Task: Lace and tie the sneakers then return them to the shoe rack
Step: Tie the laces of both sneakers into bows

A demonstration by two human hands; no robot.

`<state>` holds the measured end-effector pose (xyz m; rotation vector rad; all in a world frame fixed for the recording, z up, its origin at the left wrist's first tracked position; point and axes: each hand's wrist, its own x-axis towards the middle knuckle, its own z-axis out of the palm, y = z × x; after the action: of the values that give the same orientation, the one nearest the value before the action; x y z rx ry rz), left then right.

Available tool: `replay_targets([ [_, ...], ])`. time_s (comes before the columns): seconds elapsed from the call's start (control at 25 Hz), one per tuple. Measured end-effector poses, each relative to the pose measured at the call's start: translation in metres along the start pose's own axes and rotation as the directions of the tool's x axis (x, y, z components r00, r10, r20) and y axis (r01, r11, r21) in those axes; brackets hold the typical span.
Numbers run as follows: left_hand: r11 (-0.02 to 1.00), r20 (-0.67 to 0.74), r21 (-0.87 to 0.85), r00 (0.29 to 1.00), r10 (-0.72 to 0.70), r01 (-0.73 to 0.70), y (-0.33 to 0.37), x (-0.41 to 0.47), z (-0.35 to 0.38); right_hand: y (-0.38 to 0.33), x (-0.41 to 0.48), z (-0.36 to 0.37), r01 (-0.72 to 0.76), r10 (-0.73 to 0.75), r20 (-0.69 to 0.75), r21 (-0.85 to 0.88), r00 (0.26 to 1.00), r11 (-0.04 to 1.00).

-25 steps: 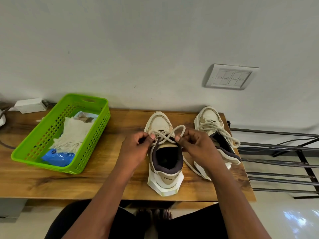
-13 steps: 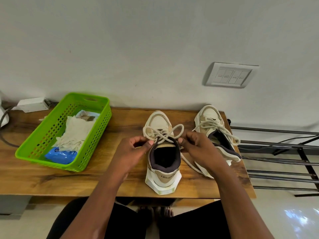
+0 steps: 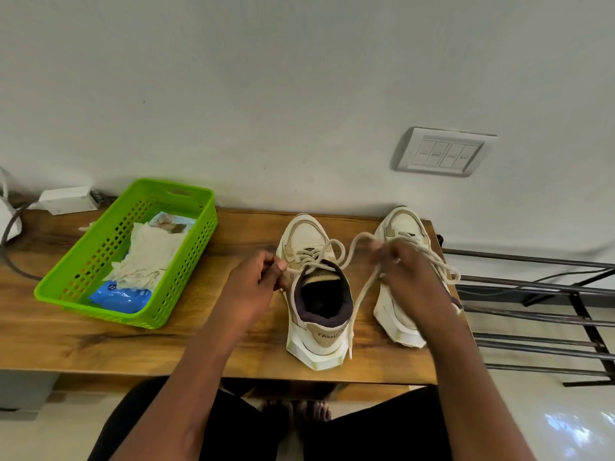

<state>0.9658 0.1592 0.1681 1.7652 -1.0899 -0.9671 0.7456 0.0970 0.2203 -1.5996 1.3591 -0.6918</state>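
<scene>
Two cream sneakers stand heel-toward-me on the wooden table (image 3: 100,341). The left sneaker (image 3: 316,294) sits between my hands, its lace (image 3: 361,287) only loosely crossed over the tongue. My left hand (image 3: 256,284) pinches one lace end beside the shoe's left collar. My right hand (image 3: 406,274) is lifted to the right with a lace loop pinched in it, and a long strand hangs from it down past the heel. Behind that hand, the right sneaker (image 3: 399,234) is partly hidden; its laces appear tied.
A green plastic basket (image 3: 83,281) holding cloths and a blue packet stands on the table's left. A white adapter (image 3: 66,199) with cables lies at the back left corner. A black metal shoe rack (image 3: 539,314) stands right of the table. A switch plate (image 3: 439,153) is on the wall.
My hands have drawn apart: the right one moved right and up, pulling the lace out into a long loop. The left one shifted slightly left, still gripping its end.
</scene>
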Motion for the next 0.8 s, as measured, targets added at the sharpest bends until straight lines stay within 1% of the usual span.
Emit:
replay_targets([
  [0.04,0.998,0.026,-0.045,0.999,0.037,-0.036,0.006,-0.002,-0.003,0.006,-0.004,0.014,-0.018,0.029,0.070,-0.157,0.997,0.987],
  [0.08,0.992,0.032,-0.076,0.994,0.103,-0.100,0.014,-0.003,-0.009,0.012,-0.004,0.027,0.021,0.008,0.102,-0.279,0.995,0.960],
  [0.12,0.977,-0.023,-0.127,0.985,0.171,-0.173,0.022,-0.003,-0.020,0.016,-0.002,0.037,0.075,-0.046,0.091,-0.353,0.995,0.933],
  [0.16,0.953,-0.153,-0.186,0.966,0.211,-0.238,0.030,-0.003,-0.035,0.019,0.000,0.042,0.102,-0.086,0.058,-0.395,0.995,0.913],
  [0.2,0.940,-0.309,-0.195,0.927,0.211,-0.279,0.033,0.000,-0.051,0.021,0.003,0.044,0.105,-0.106,0.019,-0.408,0.994,0.907],
  [0.24,0.958,-0.418,-0.095,0.884,0.209,-0.271,0.027,0.004,-0.067,0.022,0.004,0.045,0.092,-0.106,-0.011,-0.407,0.994,0.909],
  [0.28,0.977,-0.425,0.094,0.880,0.214,-0.193,0.019,0.005,-0.076,0.021,0.002,0.046,0.078,-0.100,-0.033,-0.395,0.994,0.915],
  [0.32,0.934,-0.357,0.353,0.915,0.188,-0.054,0.012,0.000,-0.078,0.021,0.000,0.048,0.067,-0.090,-0.039,-0.391,0.995,0.918],
  [0.36,0.836,-0.295,0.549,0.940,0.172,0.019,0.001,-0.005,-0.073,0.021,-0.002,0.049,0.065,-0.080,-0.023,-0.374,0.997,0.925],
  [0.4,0.778,-0.279,0.626,0.947,0.157,0.056,-0.004,-0.008,-0.064,0.021,-0.004,0.049,0.056,-0.053,0.017,-0.347,0.998,0.936],
  [0.44,0.773,-0.282,0.631,0.948,0.149,0.066,-0.004,-0.010,-0.054,0.019,-0.005,0.046,0.035,-0.023,0.044,-0.303,0.999,0.952],
  [0.48,0.805,-0.272,0.588,0.956,0.111,0.074,0.004,-0.012,-0.043,0.016,-0.003,0.041,0.007,-0.001,0.024,-0.255,1.000,0.967],
  [0.52,0.849,-0.211,0.521,0.977,0.027,0.089,0.011,-0.014,-0.031,0.013,-0.001,0.035,-0.009,-0.006,-0.069,-0.217,0.998,0.976],
  [0.56,0.877,-0.150,0.460,0.986,-0.075,0.136,0.018,-0.017,-0.019,0.009,0.001,0.028,0.009,-0.058,-0.230,-0.206,0.971,0.979],
  [0.6,0.881,-0.104,0.428,0.980,-0.172,0.200,0.022,-0.020,-0.007,0.005,0.000,0.021,0.040,-0.122,-0.387,-0.212,0.914,0.976],
  [0.64,0.874,-0.092,0.408,0.964,-0.250,0.265,0.024,-0.021,0.001,0.003,0.001,0.017,0.061,-0.148,-0.453,-0.202,0.879,0.978],
  [0.68,0.873,-0.106,0.372,0.949,-0.298,0.316,0.024,-0.023,0.008,0.001,0.002,0.016,0.042,-0.113,-0.418,-0.177,0.901,0.983],
  [0.72,0.888,-0.113,0.304,0.938,-0.327,0.346,0.024,-0.024,0.013,0.002,0.003,0.021,0.007,-0.058,-0.315,-0.163,0.947,0.987],
  [0.76,0.910,-0.111,0.199,0.931,-0.347,0.363,0.024,-0.025,0.016,0.002,0.004,0.028,-0.035,-0.002,-0.208,-0.174,0.978,0.984],
  [0.8,0.924,-0.102,0.070,0.924,-0.369,0.377,0.024,-0.023,0.020,0.006,0.006,0.037,-0.066,0.041,-0.138,-0.182,0.990,0.981],
])
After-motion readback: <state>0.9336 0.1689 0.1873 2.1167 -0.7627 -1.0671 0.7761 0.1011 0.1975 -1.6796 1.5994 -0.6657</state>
